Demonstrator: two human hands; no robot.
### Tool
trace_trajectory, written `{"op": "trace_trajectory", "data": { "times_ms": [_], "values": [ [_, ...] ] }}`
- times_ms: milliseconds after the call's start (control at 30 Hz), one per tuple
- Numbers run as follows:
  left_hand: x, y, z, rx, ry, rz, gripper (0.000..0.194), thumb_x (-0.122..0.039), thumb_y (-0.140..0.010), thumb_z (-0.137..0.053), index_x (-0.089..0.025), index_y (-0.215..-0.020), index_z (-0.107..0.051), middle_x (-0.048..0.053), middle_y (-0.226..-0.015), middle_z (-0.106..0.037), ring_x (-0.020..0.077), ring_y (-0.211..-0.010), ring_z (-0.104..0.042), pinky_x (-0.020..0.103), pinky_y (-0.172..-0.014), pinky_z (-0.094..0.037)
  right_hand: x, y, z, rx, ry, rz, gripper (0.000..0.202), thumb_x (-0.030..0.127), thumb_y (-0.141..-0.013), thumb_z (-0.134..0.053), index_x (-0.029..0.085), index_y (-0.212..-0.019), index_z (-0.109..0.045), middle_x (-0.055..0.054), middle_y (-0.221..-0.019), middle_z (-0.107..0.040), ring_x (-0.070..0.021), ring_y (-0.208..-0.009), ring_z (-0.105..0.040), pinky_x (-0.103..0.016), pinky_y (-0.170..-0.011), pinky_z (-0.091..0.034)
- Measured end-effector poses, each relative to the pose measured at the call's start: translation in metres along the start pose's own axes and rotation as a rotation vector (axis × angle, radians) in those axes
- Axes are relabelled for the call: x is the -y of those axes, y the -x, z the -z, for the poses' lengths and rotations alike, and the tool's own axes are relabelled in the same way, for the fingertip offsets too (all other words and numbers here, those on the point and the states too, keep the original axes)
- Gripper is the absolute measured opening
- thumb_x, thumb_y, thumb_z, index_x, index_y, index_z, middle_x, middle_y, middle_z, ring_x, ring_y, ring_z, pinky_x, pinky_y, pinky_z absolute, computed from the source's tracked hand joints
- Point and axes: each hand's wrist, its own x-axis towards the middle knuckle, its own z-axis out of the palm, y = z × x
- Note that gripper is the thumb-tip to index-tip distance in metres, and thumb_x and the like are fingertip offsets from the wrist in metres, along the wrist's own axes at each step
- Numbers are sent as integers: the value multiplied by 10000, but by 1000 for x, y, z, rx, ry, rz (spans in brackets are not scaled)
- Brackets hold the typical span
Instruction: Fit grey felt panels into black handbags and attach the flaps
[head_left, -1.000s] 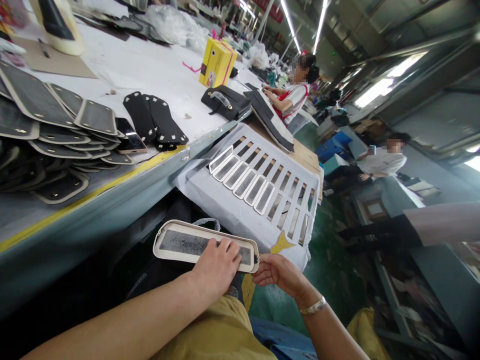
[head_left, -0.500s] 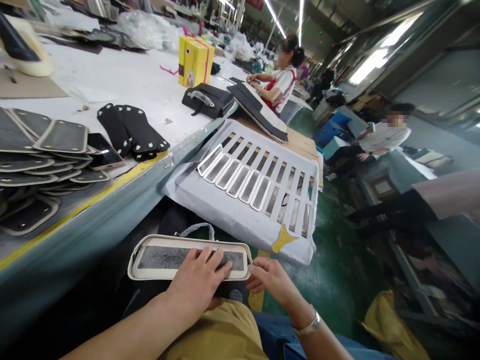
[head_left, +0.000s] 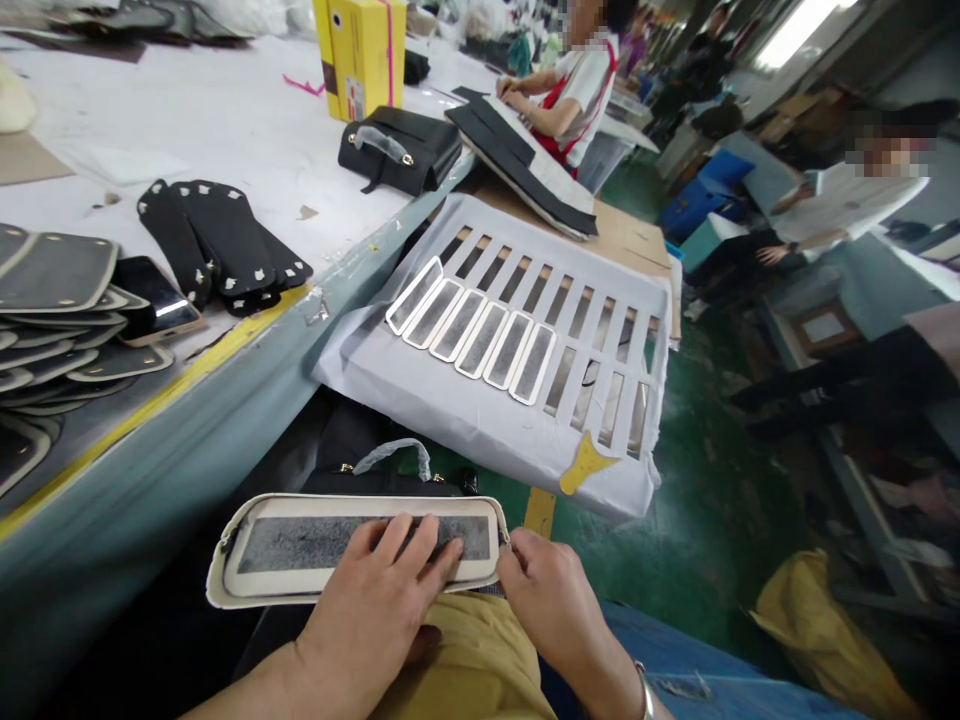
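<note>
Across my lap is a black handbag with its plastic-wrapped handle (head_left: 394, 455) on the far side. Its upturned face has a cream rim and a long grey speckled panel (head_left: 300, 540). My left hand (head_left: 382, 590) lies on that panel, fingers spread and pressing flat. At the right end, my right hand (head_left: 544, 590) pinches the cream rim (head_left: 501, 520) between thumb and bent fingers. Whether a small part is also in that pinch is hidden. A silver bracelet shows on the right wrist.
Beyond the bag stands a cloth-covered slatted rack (head_left: 450, 400) with several cream-edged grey panels (head_left: 480, 340) and a yellow cutout (head_left: 589, 462). The workbench (head_left: 247, 110) at left carries stacked panels (head_left: 56, 270), black straps (head_left: 225, 235), a phone (head_left: 161, 300), another black handbag (head_left: 409, 150) and a yellow box (head_left: 364, 60). Co-workers sit beyond.
My view has tipped downward, and the bag appears a little lower and larger. My right hand has closed more tightly at the rim's right end. The left hand stays on the panel.
</note>
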Motion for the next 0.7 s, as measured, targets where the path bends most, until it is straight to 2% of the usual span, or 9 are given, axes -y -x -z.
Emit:
{"op": "trace_trajectory", "data": {
  "times_ms": [200,467,700],
  "values": [
    [3,2,-3,-25,6,-33,609,-577,-782,-559,-321,-1319,-431,63,-1316,-481,273,-1139,-392,421,-902,-324,0,-5,-2,29,-22,-14,287,267,-851,-356,188,-588,-437,-3,-546,-536,-103,-503,-424,-246,-524,-230],
    [7,1,-3,9,14,-32,539,-501,-845,-499,-309,-1339,-402,72,-1330,-458,277,-1151,-376,444,-905,-320,6,-10,2,59,-37,-27,282,243,-839,-370,187,-579,-464,-9,-573,-580,-107,-524,-477,-229,-520,-260],
    [7,2,-4,-11,23,-51,596,-547,-807,-537,-290,-1330,-411,77,-1331,-450,275,-1110,-389,441,-882,-324,9,-14,8,72,-36,-32,289,226,-816,-379,187,-544,-471,-28,-558,-592,-116,-527,-493,-231,-522,-271]
  ]
}}
